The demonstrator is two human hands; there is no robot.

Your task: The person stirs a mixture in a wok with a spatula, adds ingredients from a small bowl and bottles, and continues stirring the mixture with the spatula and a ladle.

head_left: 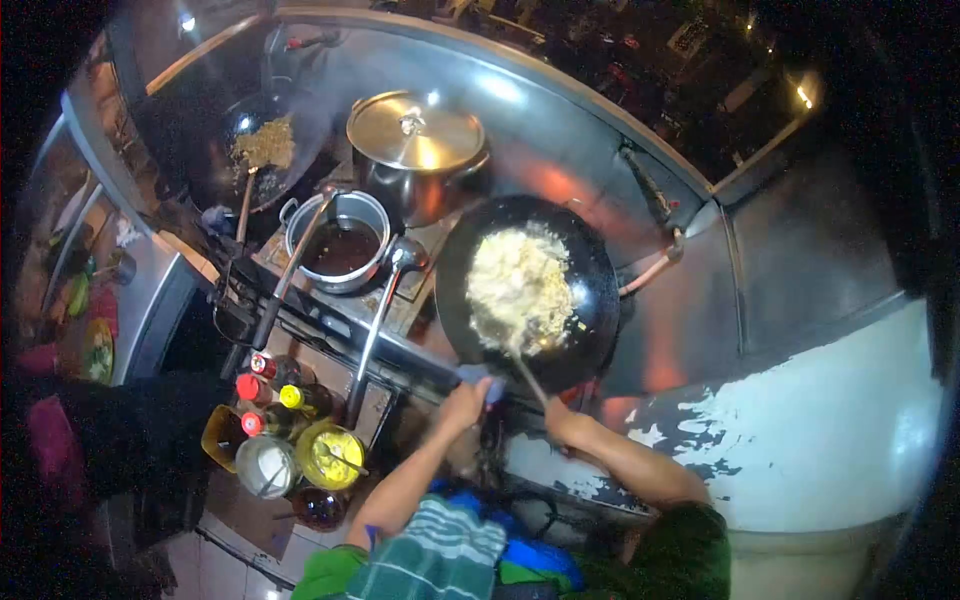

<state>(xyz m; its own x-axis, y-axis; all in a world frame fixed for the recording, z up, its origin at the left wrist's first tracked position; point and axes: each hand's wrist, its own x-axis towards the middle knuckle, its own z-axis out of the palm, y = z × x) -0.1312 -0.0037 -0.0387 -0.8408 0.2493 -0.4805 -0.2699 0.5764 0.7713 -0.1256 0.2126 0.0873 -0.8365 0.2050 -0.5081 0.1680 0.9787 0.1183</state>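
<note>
A large dark wok (597,290) holds a steaming, pale yellow heap of food (520,280), perhaps rice or noodles with egg. My left hand (464,404) is closed on a bluish-purple cloth (472,374) at the wok's near left rim. Whether a wok handle lies under the cloth is hidden. My right hand (570,424) wraps round the handle of a wok spatula (530,376), just outside the near rim. The spatula's blade dips into the near side of the food and is partly covered by it.
Left of the wok are a lidded steel pot (415,135), a pot of dark liquid (345,245) and a long-handled ladle (380,315). Sauce bottles (290,398) and a yellow tub (338,455) stand nearer. Another wok (215,165) is far left. Metal splash walls (690,290) curve behind.
</note>
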